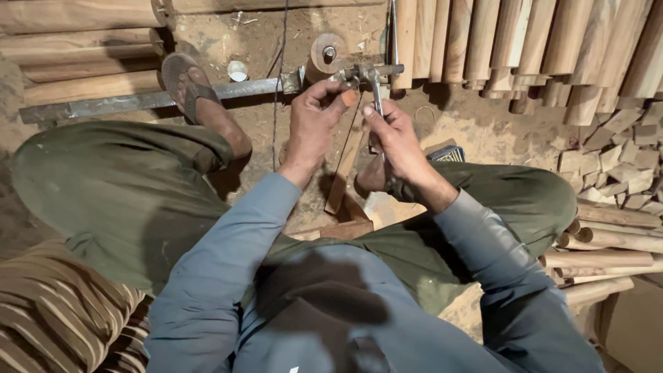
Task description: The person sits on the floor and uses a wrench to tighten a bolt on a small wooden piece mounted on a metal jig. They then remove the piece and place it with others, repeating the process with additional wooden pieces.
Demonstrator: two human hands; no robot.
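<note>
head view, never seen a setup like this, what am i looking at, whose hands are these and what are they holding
This single picture comes from a camera worn on a person's head, looking down at their own lap and hands. The person sits low on a dusty earth floor, in olive-green trousers and a blue long-sleeved shirt, with one foot in a brown sandal resting on a long grey metal bar. The left hand and right hand meet at a small grey metal fitting at the end of that bar, beside a round wooden disc with a bolt. The right hand pinches a thin metal rod; the left hand's fingertips press by the fitting, and what they grip is unclear. Rows of pale turned wooden rods lean behind, and small wooden offcut blocks lie piled at the right.
</note>
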